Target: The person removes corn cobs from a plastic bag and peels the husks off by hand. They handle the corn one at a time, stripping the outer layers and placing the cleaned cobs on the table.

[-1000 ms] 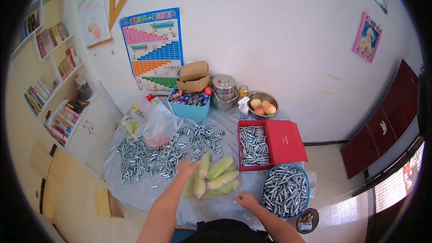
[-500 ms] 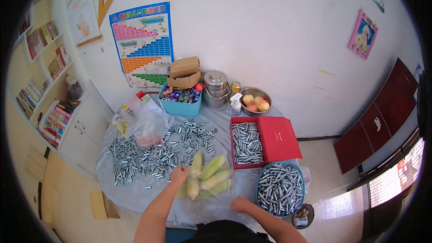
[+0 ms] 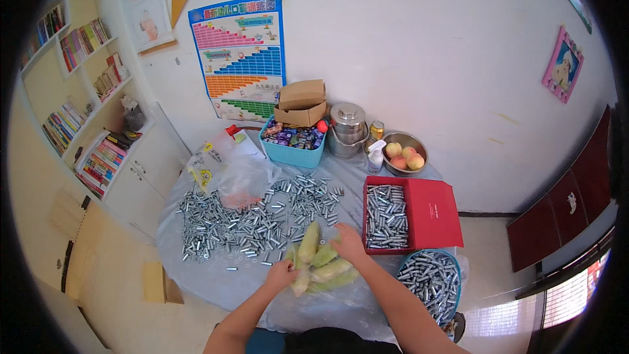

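Note:
Several ears of corn (image 3: 309, 244), pale yellow with green husk, lie in a clear plastic bag (image 3: 337, 288) at the near side of the table. At the bag's left edge, my left hand (image 3: 282, 275) has its fingers curled in on the film, beside the lower ends of the corn. My right hand (image 3: 348, 243) reaches across to the far right side of the bag, its fingers bent in at the film close to the husks. The film is thin and see-through, so its folds under the fingers are hard to make out.
Small metal cylinders (image 3: 226, 226) are strewn over the left of the table. More fill a red box (image 3: 438, 213) and a blue basket (image 3: 457, 269) on the right. Behind stand a teal basket (image 3: 295, 156), a metal pail (image 3: 347, 132), a spray bottle (image 3: 375, 157) and a bowl of peaches (image 3: 405, 155).
My right hand has gone from the bag's near right corner to its far right side. My left hand has come down the left edge, nearer to me. The view has swung left.

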`<state>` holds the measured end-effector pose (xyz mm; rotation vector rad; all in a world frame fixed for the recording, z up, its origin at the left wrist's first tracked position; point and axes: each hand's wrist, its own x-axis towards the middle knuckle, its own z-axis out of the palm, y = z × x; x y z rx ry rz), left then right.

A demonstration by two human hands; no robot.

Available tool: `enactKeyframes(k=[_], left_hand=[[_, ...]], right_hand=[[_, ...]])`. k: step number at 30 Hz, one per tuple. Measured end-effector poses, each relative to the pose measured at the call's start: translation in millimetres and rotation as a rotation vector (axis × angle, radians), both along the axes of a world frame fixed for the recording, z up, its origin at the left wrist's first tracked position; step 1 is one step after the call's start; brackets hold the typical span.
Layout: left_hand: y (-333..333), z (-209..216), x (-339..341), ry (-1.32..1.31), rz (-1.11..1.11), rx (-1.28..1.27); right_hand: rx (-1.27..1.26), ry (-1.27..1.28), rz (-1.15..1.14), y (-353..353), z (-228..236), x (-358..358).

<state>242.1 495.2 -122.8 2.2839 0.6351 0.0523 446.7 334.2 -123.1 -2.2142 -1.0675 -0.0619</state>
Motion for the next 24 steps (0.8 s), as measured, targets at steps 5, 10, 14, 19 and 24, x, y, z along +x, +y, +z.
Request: enactKeyframes(k=[5, 10, 14, 19, 24], left_hand=[[9.5, -17.3, 8.5, -0.099, 0.287, 0.105], [31.4, -23.1, 32.1, -0.170, 0.530, 0.092], [78.5, -112.7, 56.2, -0.124, 0.759, -0.105], [88.3, -144.5, 54.1, 0.284, 0.309, 0.154], [68.4, -62.9, 57.7, 0.391, 0.443, -0.517]], right_hand=[[-0.101, 0.189, 0.093, 44.8, -10.5, -20.9], [-0.358, 0.241, 0.072, 49.4, -0.6, -36.7], [-0.352, 0.251, 0.119, 36.5, 0.7, -38.8], [-0.255, 0.190, 0.147, 22.1, -5.0, -43.6], [-0.117, 0.063, 0.181, 2.8, -3.9, -51.5]])
